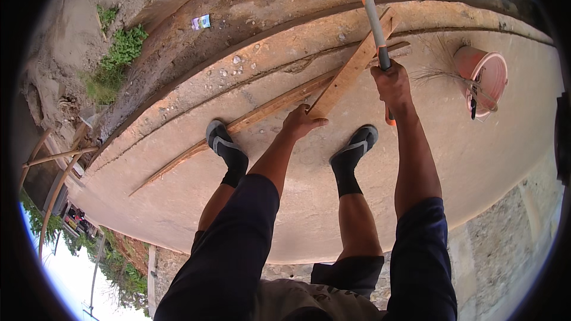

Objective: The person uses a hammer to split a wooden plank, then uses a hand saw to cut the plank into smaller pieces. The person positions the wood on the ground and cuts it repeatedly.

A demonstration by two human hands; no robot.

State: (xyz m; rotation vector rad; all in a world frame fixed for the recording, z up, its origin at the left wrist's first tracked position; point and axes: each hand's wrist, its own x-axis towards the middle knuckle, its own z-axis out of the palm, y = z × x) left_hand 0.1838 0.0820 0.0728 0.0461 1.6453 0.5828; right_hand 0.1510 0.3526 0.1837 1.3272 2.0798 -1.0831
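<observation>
The right grip is clamped around the dark handle of a long tool, a grey shaft with an orange tip that rises up and away from the fist, while an orange end of the handle shows just below the wrist. The left grip presses down with fingers spread and thumb out on the near end of a short wooden plank, which runs diagonally from that hand up toward the tool shaft and passes just left of the right fist. Under the plank, a long thin wooden strip lies along a groove in the concrete slab, stretching far to the left of the left grip and tapering to a point. Below both grips, the person's two feet in dark socks and grey shoes stand on the slab, one to the left of the left hand and one between the two forearms. To the right of the right grip sits a pink bucket with a dark tool leaning inside it, and a bundle of thin straw-like fibres lies between the bucket and the fist. Far up and left of the grips, weeds grow in the dirt beyond the slab.
</observation>
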